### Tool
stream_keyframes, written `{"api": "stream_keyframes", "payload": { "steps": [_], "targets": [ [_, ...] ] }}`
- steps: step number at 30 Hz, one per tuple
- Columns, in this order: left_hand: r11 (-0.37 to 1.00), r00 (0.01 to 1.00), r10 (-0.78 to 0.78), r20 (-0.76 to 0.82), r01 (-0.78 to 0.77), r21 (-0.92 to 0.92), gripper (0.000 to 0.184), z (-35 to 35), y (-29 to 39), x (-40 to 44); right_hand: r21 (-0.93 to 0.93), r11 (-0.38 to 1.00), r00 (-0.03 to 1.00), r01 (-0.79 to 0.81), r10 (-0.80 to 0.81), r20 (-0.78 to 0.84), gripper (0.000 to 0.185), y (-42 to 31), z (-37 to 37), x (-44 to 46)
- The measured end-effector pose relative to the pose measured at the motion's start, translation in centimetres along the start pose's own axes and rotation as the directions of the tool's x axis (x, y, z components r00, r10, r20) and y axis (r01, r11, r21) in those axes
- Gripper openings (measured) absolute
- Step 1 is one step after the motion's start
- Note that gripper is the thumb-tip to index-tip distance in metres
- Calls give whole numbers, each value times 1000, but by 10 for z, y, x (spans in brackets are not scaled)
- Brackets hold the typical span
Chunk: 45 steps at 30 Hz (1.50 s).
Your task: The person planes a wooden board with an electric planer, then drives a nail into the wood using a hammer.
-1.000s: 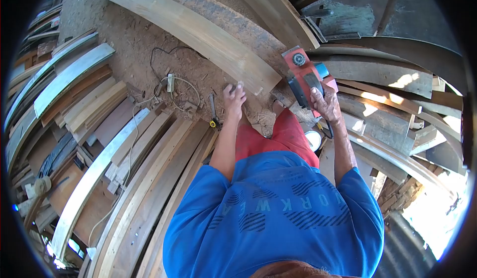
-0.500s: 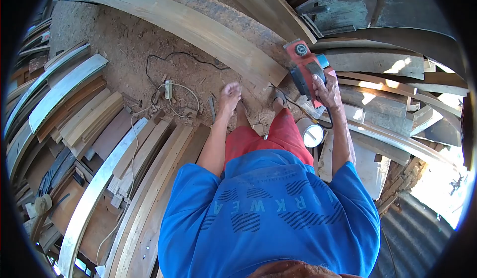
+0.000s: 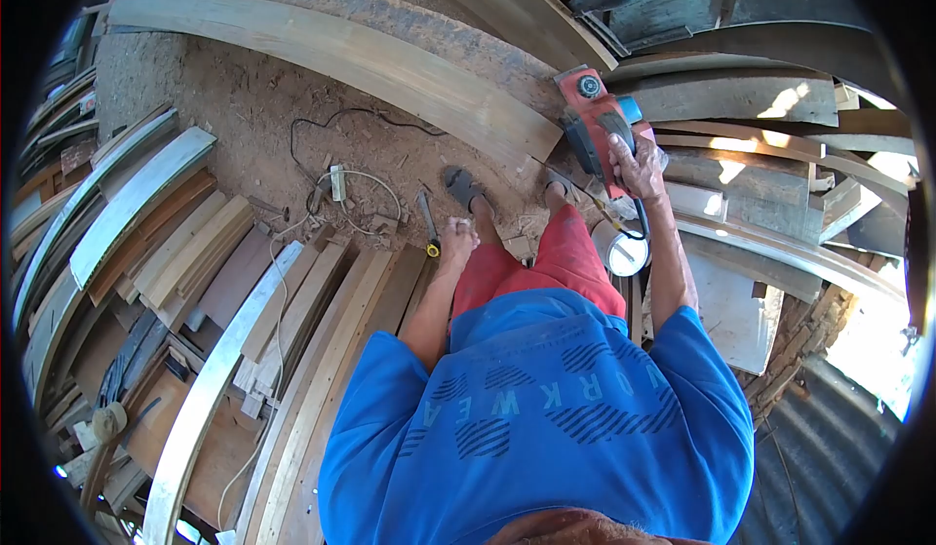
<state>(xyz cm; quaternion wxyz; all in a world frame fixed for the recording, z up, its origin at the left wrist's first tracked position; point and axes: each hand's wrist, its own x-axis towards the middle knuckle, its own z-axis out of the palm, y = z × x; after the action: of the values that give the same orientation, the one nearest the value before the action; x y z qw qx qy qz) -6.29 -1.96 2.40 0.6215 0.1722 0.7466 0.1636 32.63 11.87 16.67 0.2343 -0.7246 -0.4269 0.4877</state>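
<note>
My right hand point(image 3: 639, 167) is wrapped round the rear handle of a red electric planer point(image 3: 595, 106). The planer is at the right end of a long curved plank point(image 3: 390, 65); whether its base touches the wood is hard to see. A black cord point(image 3: 636, 215) hangs from the back of the planer by my wrist. My left hand point(image 3: 456, 240) is in front of my left thigh, fingers curled in, with nothing visible in it. Close to it on the ground is a tool with a thin grey shaft and a yellow end point(image 3: 433, 249).
Stacked boards point(image 3: 195, 253) and pale curved strips point(image 3: 195, 399) line the left side. More planks point(image 3: 741, 189) are piled at right, beside a white bucket point(image 3: 624, 253). A power strip point(image 3: 337, 183) and loose cable lie on the shavings-covered floor point(image 3: 244, 97).
My left hand has drawn back toward my body, uncovering my left sandal and the yellow end of the floor tool. The planer stays at the plank's right end, in my right hand.
</note>
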Motion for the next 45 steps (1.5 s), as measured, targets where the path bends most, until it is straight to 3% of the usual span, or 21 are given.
{"api": "stream_keyframes", "payload": {
  "steps": [3, 4, 7, 10, 13, 16, 22, 25, 26, 28, 31, 32, 34, 35, 37, 39, 42, 45],
  "targets": [
    [850, 937, 307, 168, -350, 393, 11, 4, -3, -2, 14, 1000, 1000, -12, 12, 2, 61, 12, 2, 4],
    [765, 925, 328, 191, -379, 521, 15, 4, -1, 0, 20, 1000, 1000, -16, 16, -3, 61, 12, 2, 3],
    [692, 874, 367, 320, -486, 533, 19, -4, 6, -4, 37, 999, 1000, 0, 1, -31, 61, 17, 5, 3],
    [514, 847, 424, 320, -516, 685, 14, -14, 15, -15, 53, 999, 999, -1, 3, -50, 61, 21, 7, 3],
    [666, 916, 266, 300, -399, 630, 16, -26, 17, -10, 69, 997, 999, -18, 20, -34, 60, 22, 7, 3],
    [768, 932, 243, 270, -355, 533, 16, -35, -9, 10, 53, 999, 999, 2, 0, -45, 59, 26, 7, 4],
    [666, 897, 312, 313, -442, 601, 13, -28, 15, -10, 98, 993, 997, -60, 64, -39, 56, 21, 4, 6],
    [756, 902, 280, 329, -418, 504, 12, -18, 31, -17, 19, 995, 995, -102, 102, -17, 55, 3, -1, 0],
    [770, 896, 293, 333, -428, 473, 11, -15, 34, -18, -167, 984, 978, 59, -90, -187, 52, 7, 3, -1],
    [797, 885, 319, 340, -444, 409, 11, -9, 46, -24, -569, 786, 772, 242, -511, -377, 46, 4, 14, -7],
    [807, 852, 264, 453, -452, 379, 13, -11, 77, -45, -589, 797, 743, 132, -473, -473, 34, -50, 30, -51],
    [785, 830, 317, 460, -501, 364, 12, -9, 92, -59, -359, 932, 874, 55, -219, -434, 24, -54, 47, -62],
    [788, 810, 301, 502, -508, 348, 11, -7, 104, -71, -347, 923, 960, 168, -233, -155, 22, -39, 89, -82],
    [789, 799, 294, 524, -512, 339, 11, -7, 108, -76, -340, 938, 998, 65, -67, 9, 26, -50, 109, -98],
    [686, 726, 402, 558, -642, 343, 12, -9, 109, -77, -141, 988, 935, -70, 114, 335, 41, -53, 141, -118],
    [514, 587, 558, 587, -800, 311, 15, -16, 95, -63, 60, 975, 901, -214, 173, 399, 39, -22, 181, -128],
    [614, 695, 387, 606, -685, 393, 24, -30, 125, -80, 314, 849, 839, -425, 240, 488, 31, -24, 195, -132],
    [646, 710, 279, 647, -637, 421, 30, -36, 147, -84, 481, 691, 793, -539, 225, 566, 22, -22, 189, -135]
  ]
}}
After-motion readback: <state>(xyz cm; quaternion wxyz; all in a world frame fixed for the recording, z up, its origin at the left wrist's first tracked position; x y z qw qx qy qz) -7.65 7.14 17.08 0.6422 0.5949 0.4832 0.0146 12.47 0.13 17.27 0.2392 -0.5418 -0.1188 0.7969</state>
